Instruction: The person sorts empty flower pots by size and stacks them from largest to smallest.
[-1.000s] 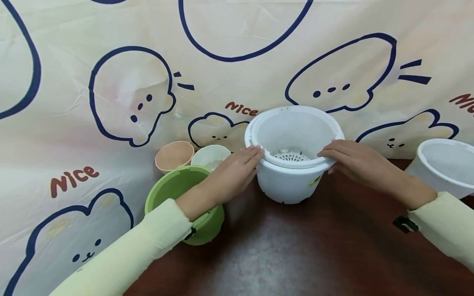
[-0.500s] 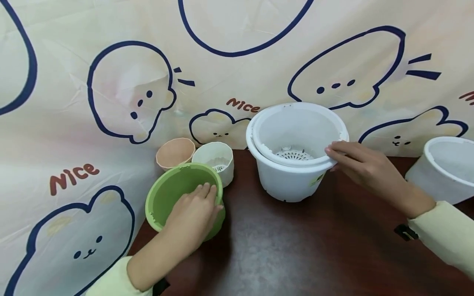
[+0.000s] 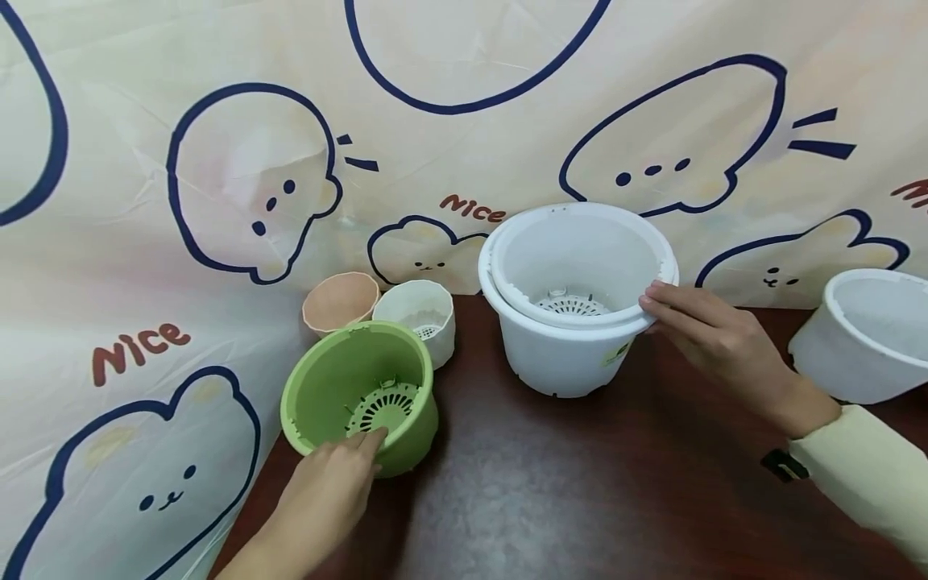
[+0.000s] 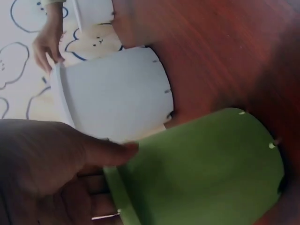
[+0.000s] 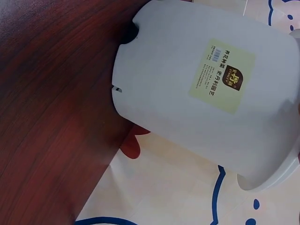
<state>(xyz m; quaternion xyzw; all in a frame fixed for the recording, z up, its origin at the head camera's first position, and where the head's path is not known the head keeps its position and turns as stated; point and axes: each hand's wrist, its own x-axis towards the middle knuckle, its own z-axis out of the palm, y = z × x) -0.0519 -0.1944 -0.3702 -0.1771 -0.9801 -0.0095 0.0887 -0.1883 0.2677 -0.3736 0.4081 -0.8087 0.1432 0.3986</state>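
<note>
Dark wooden table (image 3: 536, 491), left fingers (image 3: 371, 441) pinching green pot (image 3: 348, 379), right fingers (image 3: 681, 300) apparently gripping 2 nested white pots (image 3: 561, 346)

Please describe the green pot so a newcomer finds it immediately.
On the table, find the nested white pots. To their left, in front of a small peach pot and a small white pot, is the green pot. The left hand grips its rim; no other is green.

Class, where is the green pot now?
In the head view, the green pot is left of centre, in front of the peach pot and cream pot, the left hand gripping its near rim.
</note>
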